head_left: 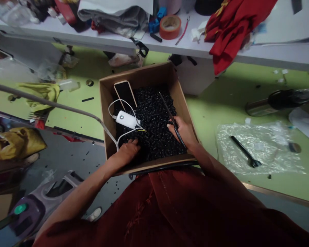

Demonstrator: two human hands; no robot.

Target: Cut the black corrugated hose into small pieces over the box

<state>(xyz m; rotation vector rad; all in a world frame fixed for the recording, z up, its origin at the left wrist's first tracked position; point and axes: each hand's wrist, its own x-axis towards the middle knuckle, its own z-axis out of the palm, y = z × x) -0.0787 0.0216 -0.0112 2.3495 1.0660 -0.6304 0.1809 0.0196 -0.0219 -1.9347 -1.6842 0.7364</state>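
Note:
A cardboard box (180, 103) stands in front of me, its bottom covered with many small black pieces (154, 137). My right hand (184, 132) is inside by the right wall, closed around a long, thin, dark pointed tool (166, 104) whose tip points away from me. Low on the box's left side, my left hand (127, 151) lies over the black pieces with its fingers loosely stretched; the fingertips are partly lost in shadow. Near it are a white power bank (127, 119) with a white cable and a phone (125, 94) leaning against the back wall.
A grey cable (67, 107) runs in from the left over the box edge. On the green table to the right lie a clear plastic bag (278, 154), a black rod-like part (243, 149) and a metal flask (262, 104). A shelf above holds orange tape (170, 32) and red cloth (226, 37).

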